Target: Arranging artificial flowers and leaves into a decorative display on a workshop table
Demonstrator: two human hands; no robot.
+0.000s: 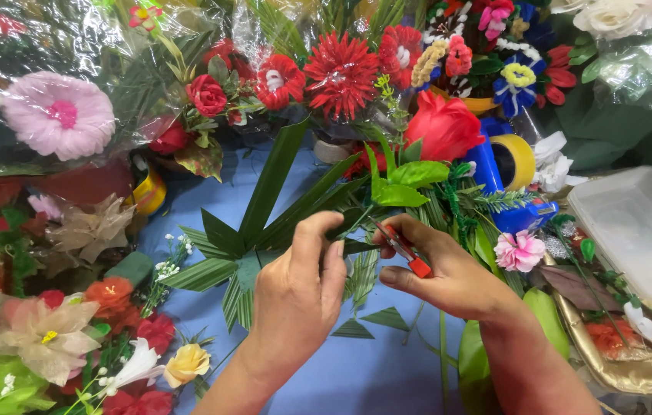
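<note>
Centrally, left hand [295, 296] pinches the leaf fan [253, 230] on the blue table [372, 369]; right hand [449, 273] grips closed red snips [407, 252]. Fronds look light, stiff, tearable; hold at the base.

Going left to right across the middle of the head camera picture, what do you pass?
Pale peach fabric flower → fan of folded green leaves → left hand → right hand holding red-handled snips → small pink flower → clear plastic box.
</note>
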